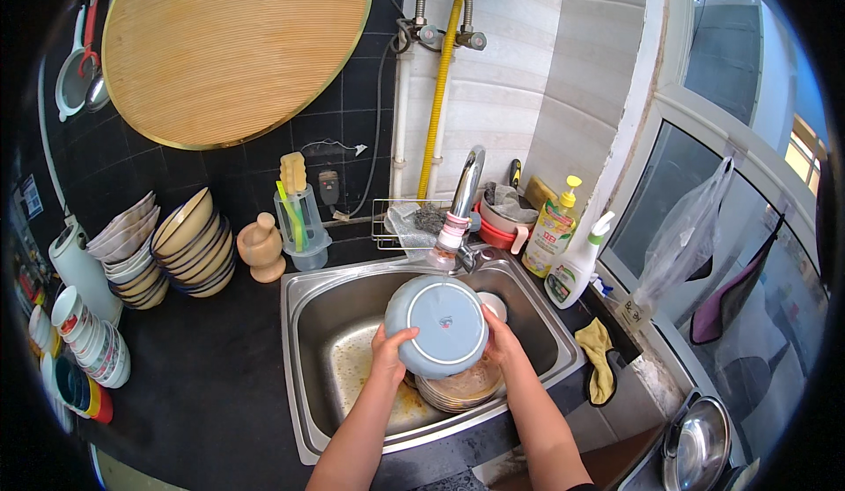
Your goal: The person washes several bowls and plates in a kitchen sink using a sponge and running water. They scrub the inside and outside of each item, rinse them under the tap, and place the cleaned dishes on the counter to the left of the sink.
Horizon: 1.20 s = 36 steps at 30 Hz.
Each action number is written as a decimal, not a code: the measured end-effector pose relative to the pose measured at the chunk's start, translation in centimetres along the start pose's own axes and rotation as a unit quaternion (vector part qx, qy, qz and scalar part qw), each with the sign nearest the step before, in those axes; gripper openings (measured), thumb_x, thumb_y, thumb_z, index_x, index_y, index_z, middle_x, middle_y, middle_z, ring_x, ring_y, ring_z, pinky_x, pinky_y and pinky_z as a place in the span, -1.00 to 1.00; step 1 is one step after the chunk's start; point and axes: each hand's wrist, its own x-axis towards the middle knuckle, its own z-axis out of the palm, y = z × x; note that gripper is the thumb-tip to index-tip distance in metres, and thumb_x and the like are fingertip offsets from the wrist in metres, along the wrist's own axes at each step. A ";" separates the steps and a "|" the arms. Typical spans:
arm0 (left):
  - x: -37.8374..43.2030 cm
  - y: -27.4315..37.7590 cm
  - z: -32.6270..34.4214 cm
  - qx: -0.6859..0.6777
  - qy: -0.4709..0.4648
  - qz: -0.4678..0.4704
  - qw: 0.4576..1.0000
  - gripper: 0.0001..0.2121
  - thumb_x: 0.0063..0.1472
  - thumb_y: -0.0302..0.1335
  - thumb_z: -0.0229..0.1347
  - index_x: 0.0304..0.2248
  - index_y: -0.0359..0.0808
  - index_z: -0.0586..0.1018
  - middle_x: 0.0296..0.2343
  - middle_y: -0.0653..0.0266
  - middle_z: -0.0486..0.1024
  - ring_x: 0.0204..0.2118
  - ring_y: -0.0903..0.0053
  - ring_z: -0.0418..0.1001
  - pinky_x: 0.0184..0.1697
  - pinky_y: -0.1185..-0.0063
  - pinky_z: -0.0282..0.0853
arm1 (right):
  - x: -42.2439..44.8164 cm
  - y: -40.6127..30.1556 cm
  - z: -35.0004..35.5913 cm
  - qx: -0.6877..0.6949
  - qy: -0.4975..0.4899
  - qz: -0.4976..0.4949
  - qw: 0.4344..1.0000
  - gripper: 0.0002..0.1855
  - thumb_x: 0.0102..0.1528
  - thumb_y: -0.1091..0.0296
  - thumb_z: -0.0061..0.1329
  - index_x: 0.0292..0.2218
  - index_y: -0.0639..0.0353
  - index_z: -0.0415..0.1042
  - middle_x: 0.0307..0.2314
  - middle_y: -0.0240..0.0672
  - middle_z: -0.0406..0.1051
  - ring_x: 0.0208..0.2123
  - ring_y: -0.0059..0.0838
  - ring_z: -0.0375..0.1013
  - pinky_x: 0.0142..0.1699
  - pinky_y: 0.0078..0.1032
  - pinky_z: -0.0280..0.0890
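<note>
A pale blue-grey dish (439, 316) is held over the sink with its underside facing me. My left hand (394, 352) grips its left edge, thumb on the underside. My right hand (500, 338) grips its right edge, fingers mostly hidden. Just above the dish stands the chrome faucet (470, 174), its pink-and-clear filter head pointing down at it; whether water runs is hard to tell. Under the dish, a stack of plates (455, 395) sits in the stainless steel sink (317, 372). A small white round item (494, 305) shows behind the dish's right side.
Left of the sink stand stacked bowls (195, 246), a wooden mortar and pestle (261, 250) and a plastic utensil holder (305, 227). A pump bottle (551, 233), a white spray bottle (574, 270) and a yellow cloth (597, 362) are at the right. A wire rack (396, 227) is behind.
</note>
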 end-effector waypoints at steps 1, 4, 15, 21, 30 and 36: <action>0.1 -0.1 0.0 0.003 -0.005 0.001 1.000 -0.48 -0.20 -0.60 0.16 -0.14 -0.35 0.31 -0.26 0.13 0.38 -0.19 0.34 0.35 -0.09 0.42 0.27 | -0.2 -0.1 0.1 0.002 -0.018 -0.010 1.000 -0.61 0.02 0.15 -0.02 -0.14 0.14 0.30 -0.32 -0.41 0.39 -0.34 -0.60 0.39 -0.26 -0.54 0.33; 0.3 0.7 -0.4 0.000 -0.032 0.007 0.999 -0.47 -0.18 -0.59 0.15 -0.12 -0.34 0.30 -0.25 0.15 0.38 -0.18 0.36 0.35 -0.08 0.43 0.26 | -1.6 -0.6 1.2 0.003 -0.059 -0.029 0.998 -0.68 0.02 0.16 -0.02 -0.22 0.12 0.33 -0.34 -0.45 0.38 -0.34 -0.63 0.38 -0.24 -0.55 0.34; -1.0 1.0 1.2 0.185 -0.087 0.081 0.976 -0.47 -0.24 -0.59 0.25 -0.18 -0.33 0.36 -0.30 0.24 0.42 -0.25 0.51 0.38 -0.14 0.54 0.29 | -0.2 0.6 1.1 0.001 0.019 -0.046 0.999 -0.43 -0.01 -0.08 -0.04 -0.11 0.17 0.28 -0.27 -0.32 0.37 -0.26 -0.43 0.38 -0.20 -0.44 0.33; -1.3 0.7 1.4 0.250 -0.116 0.093 0.957 -0.45 -0.25 -0.56 0.26 -0.17 -0.32 0.36 -0.29 0.27 0.42 -0.23 0.52 0.38 -0.13 0.55 0.28 | -1.6 -0.6 2.5 0.041 0.127 -0.091 0.987 -0.32 -0.04 -0.17 -0.06 -0.08 0.24 0.27 -0.21 -0.25 0.35 -0.21 -0.40 0.37 -0.14 -0.43 0.31; -0.5 0.2 0.9 0.264 -0.055 0.125 0.955 -0.54 -0.23 -0.51 0.31 -0.29 -0.37 0.39 -0.36 0.20 0.45 -0.33 0.54 0.42 -0.26 0.58 0.36 | -0.5 0.2 1.6 -0.009 0.138 -0.128 0.982 -0.42 0.04 -0.11 -0.13 -0.16 0.29 0.35 -0.26 -0.25 0.37 -0.26 -0.48 0.37 -0.16 -0.53 0.26; -0.4 1.0 0.6 0.202 0.041 0.137 0.969 -0.59 -0.18 -0.43 0.30 -0.33 -0.36 0.40 -0.39 0.19 0.44 -0.35 0.53 0.41 -0.26 0.58 0.34 | -0.2 0.8 3.3 -0.248 0.154 -0.221 0.930 -0.49 0.11 -0.04 -0.23 -0.28 0.34 0.39 -0.37 -0.28 0.40 -0.33 -0.55 0.35 -0.19 -0.63 0.21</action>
